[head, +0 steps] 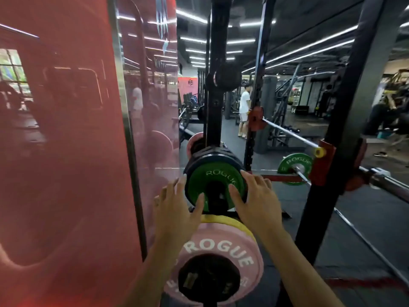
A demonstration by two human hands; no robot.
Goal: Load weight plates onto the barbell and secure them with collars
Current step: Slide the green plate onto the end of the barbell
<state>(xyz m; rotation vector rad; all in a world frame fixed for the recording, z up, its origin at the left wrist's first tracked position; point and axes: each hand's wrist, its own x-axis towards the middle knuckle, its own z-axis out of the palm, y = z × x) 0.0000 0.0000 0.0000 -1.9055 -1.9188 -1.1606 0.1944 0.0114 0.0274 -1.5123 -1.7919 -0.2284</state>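
Note:
A small green plate (215, 181) marked ROGUE sits at the front of a stack of black plates (230, 155) on a storage peg of the rack. My left hand (177, 207) grips its left edge, thumb on the face. My right hand (256, 198) holds its right edge, fingers over the rim. Below them a pink plate (221, 249) with a yellow plate (223, 219) behind it hangs on a lower peg. To the right, the barbell (382, 180) rests in the rack with another green plate (290, 162) on its far sleeve.
A red glossy panel (66, 151) fills the left side. Black rack uprights (327, 173) stand right of my hands, with red hooks (323, 165). A second bar (290, 131) lies on higher hooks. A person in white (244, 109) stands far back.

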